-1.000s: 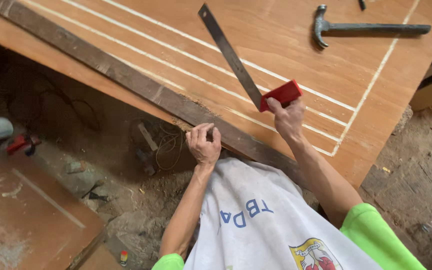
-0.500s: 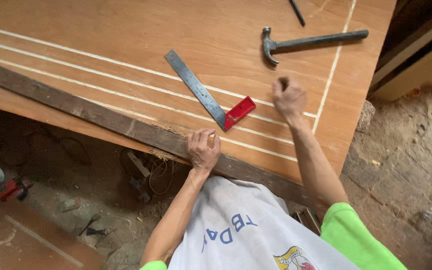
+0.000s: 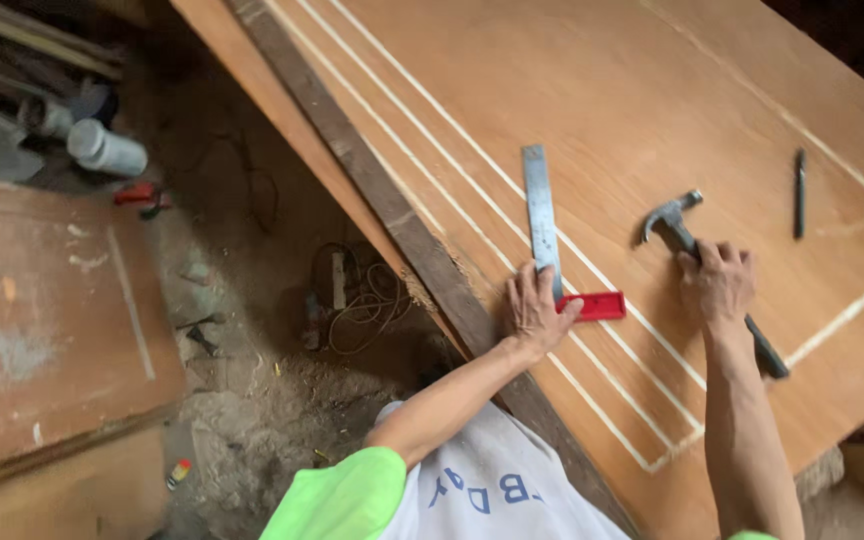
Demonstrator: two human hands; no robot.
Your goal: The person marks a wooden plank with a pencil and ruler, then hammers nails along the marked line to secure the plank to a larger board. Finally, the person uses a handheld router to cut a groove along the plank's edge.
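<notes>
My left hand presses flat on the try square, fingers spread and clenched on nothing, at the centre of the frame on the plywood tabletop. My right hand grasps the hammer by its handle, right of centre. A black pencil lies well apart, upper right.

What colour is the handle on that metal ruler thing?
Red: the try square's handle, beside the left hand, shows clearly in the head view.
</notes>
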